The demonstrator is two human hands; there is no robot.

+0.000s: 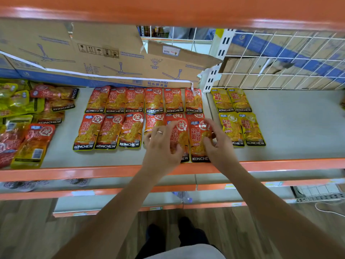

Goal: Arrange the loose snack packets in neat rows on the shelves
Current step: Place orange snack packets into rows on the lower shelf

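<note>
Orange-red KONCHEW snack packets lie in two rows on the grey shelf; the back row holds several, the front row also several. My left hand, with a ring, lies on one front-row packet, fingers curled at its edge. My right hand pinches the neighbouring orange packet, which sits slightly forward of its row. Yellow packets form two short rows to the right.
A loose pile of red, orange and yellow-green packets covers the shelf's left end. Cardboard boxes stand behind the rows, a white wire grid at back right. An orange shelf lip runs along the front, lower shelves beneath.
</note>
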